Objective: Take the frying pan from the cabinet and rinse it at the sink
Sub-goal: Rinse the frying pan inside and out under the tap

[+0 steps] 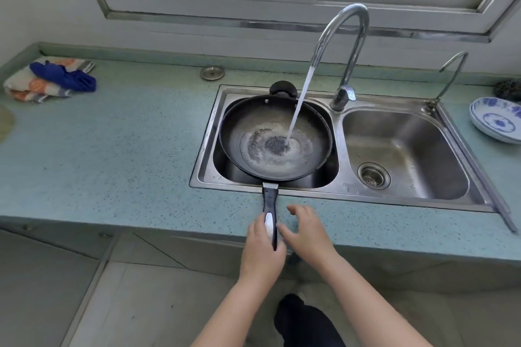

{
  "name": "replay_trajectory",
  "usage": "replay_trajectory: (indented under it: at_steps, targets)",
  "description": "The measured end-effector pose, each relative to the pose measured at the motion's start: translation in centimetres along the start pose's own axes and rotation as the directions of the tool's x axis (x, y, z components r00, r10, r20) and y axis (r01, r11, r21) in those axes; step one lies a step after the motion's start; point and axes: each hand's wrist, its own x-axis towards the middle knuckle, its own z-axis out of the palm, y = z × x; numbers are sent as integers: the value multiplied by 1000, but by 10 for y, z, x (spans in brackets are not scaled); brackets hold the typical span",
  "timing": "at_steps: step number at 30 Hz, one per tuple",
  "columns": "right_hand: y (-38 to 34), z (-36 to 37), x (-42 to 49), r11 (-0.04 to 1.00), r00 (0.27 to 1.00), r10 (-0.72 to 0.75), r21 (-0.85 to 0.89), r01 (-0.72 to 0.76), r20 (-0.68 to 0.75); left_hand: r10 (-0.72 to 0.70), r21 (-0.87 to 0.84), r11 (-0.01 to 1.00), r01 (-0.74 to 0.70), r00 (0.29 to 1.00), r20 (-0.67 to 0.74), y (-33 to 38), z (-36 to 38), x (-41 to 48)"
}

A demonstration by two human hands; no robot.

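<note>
Left hand (pixel 263 248) fingers clenched round black frying-pan handle with silver inset (pixel 270 214). Right hand (pixel 306 232) just beside handle, fingers spread, released, gripping nothing. Ahead of fingers: round black frying pan (pixel 275 139) sits in left basin of steel double sink (pixel 406 149), handle reaching back over speckled blue-green bench (pixel 112 149). Water from curved chrome faucet (pixel 342 45) strikes pan centre, pooling. Farther right: blue-and-white plates (pixel 497 120). Far left: folded cloths (pixel 48 79).
</note>
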Motion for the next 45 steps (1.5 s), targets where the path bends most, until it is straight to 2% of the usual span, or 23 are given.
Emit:
replay_trajectory:
  at_steps: [4, 11, 13, 16, 20, 23, 28, 31, 37, 41, 45]
  targets:
    - [-5, 1, 6, 997, 998, 47, 55, -50, 47, -62, -30, 998, 62, 998, -9, 3, 3, 4]
    - [-18, 10, 20, 938, 974, 176, 276, -210, 143, -145, 13, 989, 145, 989, -37, 8, 5, 15]
    - [-20, 13, 27, 893, 959, 238, 353, -279, 155, -159, 5, 987, 159, 986, -43, 8, 4, 17]
    - [-23, 16, 36, 802, 931, 312, 472, -366, 191, -175, -115, 979, 170, 984, -40, 10, 1, 18]
    - [-23, 16, 42, 612, 899, 317, 660, -436, 301, -175, -279, 946, 164, 984, -16, 9, -1, 18]
    - [-19, 14, 42, 544, 877, 315, 689, -479, 361, -212, -417, 886, 205, 977, 29, 8, -1, 18]
    - [-10, 7, 41, 499, 859, 313, 699, -512, 405, -267, -587, 760, 280, 957, 111, 4, 3, 13]
    - [-7, 4, 40, 519, 869, 303, 697, -495, 392, -287, -625, 715, 313, 947, 145, 4, 6, 12]
    - [-5, 5, 42, 569, 875, 312, 665, -483, 369, -289, -580, 756, 303, 950, 119, 4, 9, 11]
    - [-4, 7, 44, 584, 874, 367, 652, -483, 319, -248, -500, 829, 251, 966, 74, 12, 15, 10]
    - [-1, 3, 43, 545, 856, 391, 664, -512, 339, -184, -429, 882, 194, 981, 64, 22, 17, 8]
